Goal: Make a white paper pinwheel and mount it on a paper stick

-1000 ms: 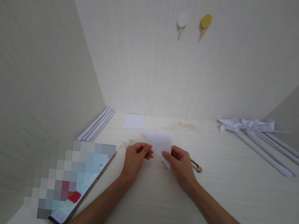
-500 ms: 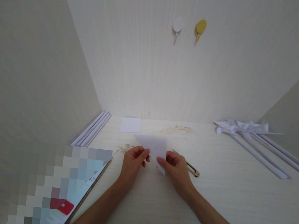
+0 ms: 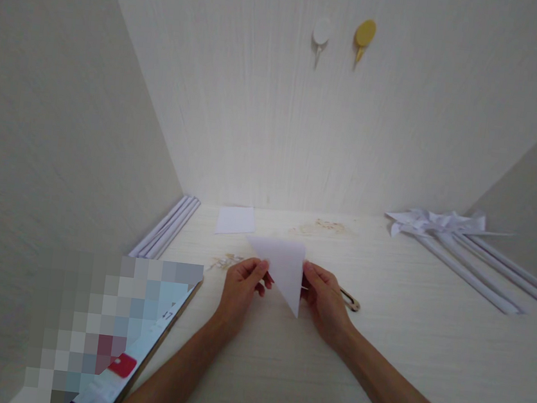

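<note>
A white sheet of paper [image 3: 286, 265], folded to a triangle, is held up above the table between my two hands. My left hand [image 3: 243, 286] pinches its slanted edge between thumb and fingers. On the other side, my right hand [image 3: 323, 293] grips the upright edge, thumb in front and fingers behind. The triangle's lower point hangs free between the hands. Just beyond my right hand lies a tan utility knife [image 3: 350, 301], partly hidden by that hand. Small pale scraps [image 3: 225, 261] lie close to my left hand.
A square of white paper [image 3: 236, 220] lies near the back wall. Rolled paper sticks [image 3: 167, 227] rest at the left wall. Paper pinwheels [image 3: 440, 222] with stick handles lie at the right. A partly blurred screen [image 3: 135, 348] stands at the left front. Two pins [image 3: 321, 33] hang on the wall.
My right hand has slid up along the paper's right edge, and its thumb no longer lies across the lower corner. The view has tilted slightly downward.
</note>
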A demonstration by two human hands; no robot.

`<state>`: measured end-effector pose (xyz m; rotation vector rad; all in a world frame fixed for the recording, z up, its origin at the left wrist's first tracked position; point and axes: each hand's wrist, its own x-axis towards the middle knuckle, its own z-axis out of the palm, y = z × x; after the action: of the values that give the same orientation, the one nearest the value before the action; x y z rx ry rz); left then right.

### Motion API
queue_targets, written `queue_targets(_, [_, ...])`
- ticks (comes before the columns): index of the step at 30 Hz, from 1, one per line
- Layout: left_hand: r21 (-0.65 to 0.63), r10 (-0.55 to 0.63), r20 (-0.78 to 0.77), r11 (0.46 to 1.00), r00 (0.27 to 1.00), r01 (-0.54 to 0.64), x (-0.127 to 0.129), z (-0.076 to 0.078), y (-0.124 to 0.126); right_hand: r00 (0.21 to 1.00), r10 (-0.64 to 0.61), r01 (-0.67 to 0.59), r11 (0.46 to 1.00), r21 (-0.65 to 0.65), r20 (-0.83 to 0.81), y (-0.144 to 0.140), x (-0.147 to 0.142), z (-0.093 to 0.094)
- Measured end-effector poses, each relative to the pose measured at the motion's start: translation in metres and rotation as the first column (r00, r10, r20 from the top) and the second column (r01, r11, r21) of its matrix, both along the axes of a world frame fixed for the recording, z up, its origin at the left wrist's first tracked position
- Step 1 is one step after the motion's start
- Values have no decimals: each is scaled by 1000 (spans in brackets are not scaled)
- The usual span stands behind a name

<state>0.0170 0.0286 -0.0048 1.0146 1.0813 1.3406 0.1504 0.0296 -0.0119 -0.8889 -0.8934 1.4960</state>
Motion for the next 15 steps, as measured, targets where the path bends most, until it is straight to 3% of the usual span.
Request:
queue_targets(6, [13,0,-5,1000,1000,0,1,0,0,995,54,-58,997,53,87,-1,0,-2])
queue_targets(15, [11,-17,-29,1000,999,17,1,0,-1,999,32,-32,999,20,27,-2,0,2])
